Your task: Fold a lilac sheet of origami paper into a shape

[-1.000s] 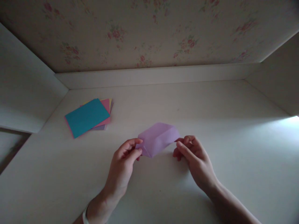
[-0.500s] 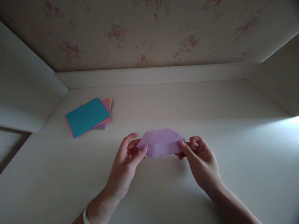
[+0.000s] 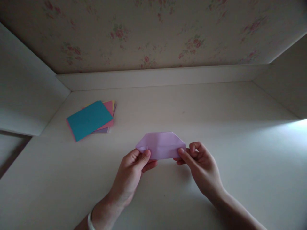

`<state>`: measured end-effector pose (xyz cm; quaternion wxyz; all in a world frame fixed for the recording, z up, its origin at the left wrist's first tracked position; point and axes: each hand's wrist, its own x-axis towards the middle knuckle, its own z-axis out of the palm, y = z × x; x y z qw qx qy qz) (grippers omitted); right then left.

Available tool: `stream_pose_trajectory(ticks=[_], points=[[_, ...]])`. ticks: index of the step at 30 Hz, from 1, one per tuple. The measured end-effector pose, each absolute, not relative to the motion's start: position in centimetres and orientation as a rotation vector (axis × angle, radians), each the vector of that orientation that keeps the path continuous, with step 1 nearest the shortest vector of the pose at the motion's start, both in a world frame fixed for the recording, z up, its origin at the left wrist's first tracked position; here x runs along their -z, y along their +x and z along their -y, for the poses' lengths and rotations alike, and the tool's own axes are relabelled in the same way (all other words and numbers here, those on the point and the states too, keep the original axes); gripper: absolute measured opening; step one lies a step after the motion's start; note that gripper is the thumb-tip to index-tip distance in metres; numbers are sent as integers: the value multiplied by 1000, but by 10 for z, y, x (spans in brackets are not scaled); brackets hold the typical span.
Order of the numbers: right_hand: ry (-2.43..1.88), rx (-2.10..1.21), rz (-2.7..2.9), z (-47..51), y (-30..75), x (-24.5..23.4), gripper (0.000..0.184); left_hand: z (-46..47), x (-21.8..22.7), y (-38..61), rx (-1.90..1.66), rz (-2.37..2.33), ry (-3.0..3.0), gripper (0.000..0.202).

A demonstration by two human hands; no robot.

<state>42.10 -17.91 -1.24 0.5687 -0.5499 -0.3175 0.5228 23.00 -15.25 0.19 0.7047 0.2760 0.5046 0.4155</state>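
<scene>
A folded sheet of light purple paper (image 3: 164,143) is held up just above the white table between my two hands. Its top corners slope inward, and a crease runs across it. My left hand (image 3: 133,169) pinches the lower left part, thumb in front and fingers behind. At the lower right corner, my right hand (image 3: 201,166) grips the paper between thumb and fingers, with its index finger curled off the sheet. The fingertips behind the paper are partly hidden.
To the left on the white table (image 3: 148,108) lies a loose stack of coloured paper (image 3: 90,119), blue on top with pink, yellow and purple edges showing. A white side panel (image 3: 24,83) stands at the left, and a flowered wall (image 3: 148,38) rises behind.
The purple paper has shifted slightly left and now lies flatter to view. My left fingers have moved lower behind it, and my right hand has moved a little left with it.
</scene>
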Motion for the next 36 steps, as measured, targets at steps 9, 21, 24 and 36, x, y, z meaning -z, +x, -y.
stream_pose_trajectory(ticks=[9, 21, 24, 36], points=[[-1284, -1239, 738, 178, 422, 13, 41, 150, -5, 230, -1062, -1111, 565, 33], [-1290, -1271, 739, 179, 425, 14, 38, 150, -4, 223, -1027, -1217, 750, 30], [-1286, -1273, 741, 180, 425, 13, 38, 149, -3, 224, -1028, -1246, 753, 31], [-1316, -1258, 749, 179, 425, 14, 38, 152, 2, 226, -926, -1279, 780, 32]])
